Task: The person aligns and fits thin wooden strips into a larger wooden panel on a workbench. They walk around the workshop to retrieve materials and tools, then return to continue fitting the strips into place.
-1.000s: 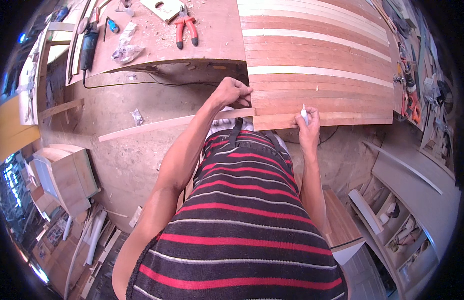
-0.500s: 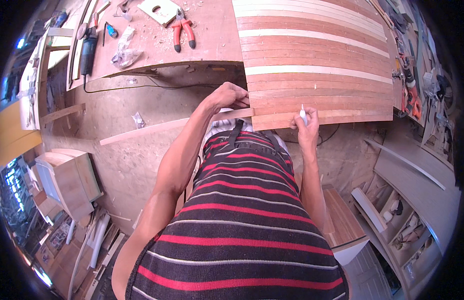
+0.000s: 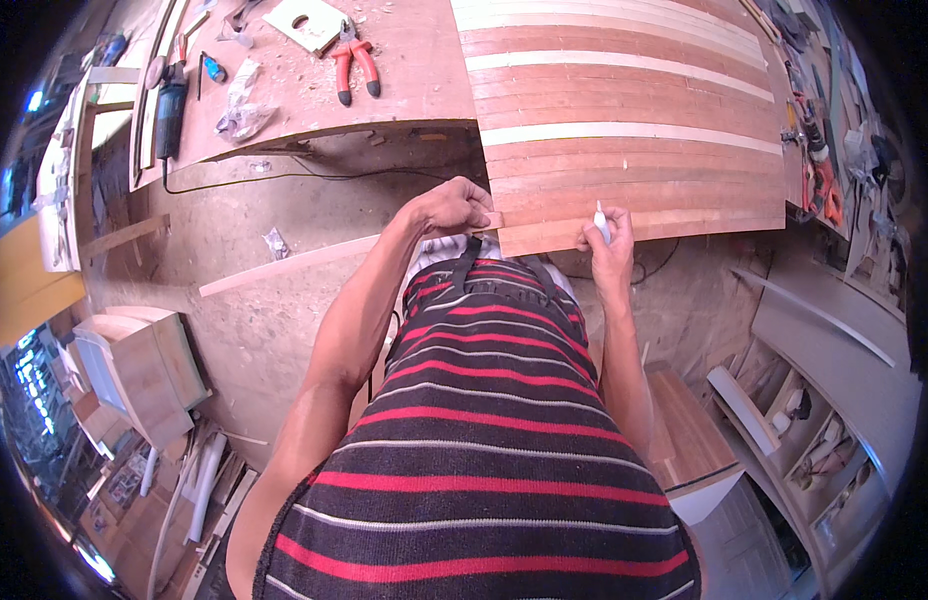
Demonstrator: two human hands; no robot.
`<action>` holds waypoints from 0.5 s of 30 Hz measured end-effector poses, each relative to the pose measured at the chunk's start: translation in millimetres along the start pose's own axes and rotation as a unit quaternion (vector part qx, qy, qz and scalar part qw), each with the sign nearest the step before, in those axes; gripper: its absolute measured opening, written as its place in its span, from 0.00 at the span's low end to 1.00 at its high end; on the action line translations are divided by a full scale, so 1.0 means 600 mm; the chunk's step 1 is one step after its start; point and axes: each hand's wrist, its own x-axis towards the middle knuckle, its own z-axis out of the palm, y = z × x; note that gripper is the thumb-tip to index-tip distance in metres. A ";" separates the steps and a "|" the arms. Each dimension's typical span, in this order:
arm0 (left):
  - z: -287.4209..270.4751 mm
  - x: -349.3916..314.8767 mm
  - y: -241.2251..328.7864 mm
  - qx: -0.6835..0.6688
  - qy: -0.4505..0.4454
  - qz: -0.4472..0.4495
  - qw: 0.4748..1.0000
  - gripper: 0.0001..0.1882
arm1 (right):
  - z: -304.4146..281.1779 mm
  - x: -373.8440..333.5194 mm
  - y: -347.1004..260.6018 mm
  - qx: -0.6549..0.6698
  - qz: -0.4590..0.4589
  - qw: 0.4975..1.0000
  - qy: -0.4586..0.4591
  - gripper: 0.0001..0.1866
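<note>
My left hand (image 3: 452, 207) is closed around a long, thin wooden strip (image 3: 294, 264) close to its right end. That end pokes out past my fingers at the front left corner of a panel (image 3: 554, 185) made of reddish and pale wood strips. The strip's other end reaches far out to the left. In my right hand (image 3: 612, 250) is a small white bottle with a narrow nozzle (image 3: 601, 226), its tip pointing up and away from me. This hand is at the panel's near edge, right of its left corner. My palm and fingers hide the bottle's lower part.
On the workbench (image 3: 404, 95) lie red-handled pliers (image 3: 355, 68), a holed wood piece (image 3: 302, 22), a plastic bag (image 3: 246, 115) and a corded power tool (image 3: 170, 112). More tools crowd the right side. A wooden cabinet piece (image 3: 144, 365) stands at the left.
My left fingers have closed on the strip's right end, which now sits slightly turned at the panel's corner. The right hand still holds the bottle in nearly the same place. The view has shifted slightly.
</note>
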 end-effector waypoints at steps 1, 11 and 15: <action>0.004 -0.002 0.003 -0.017 0.005 -0.009 1.000 0.04 | 0.001 0.001 0.000 0.004 0.002 1.000 0.000 0.12; 0.012 0.001 0.000 -0.049 0.013 -0.008 0.999 0.04 | 0.003 0.000 0.007 -0.001 -0.007 1.000 -0.007 0.13; 0.011 0.001 -0.004 -0.040 0.011 0.002 0.999 0.03 | 0.001 -0.002 0.007 -0.001 0.004 1.000 -0.013 0.14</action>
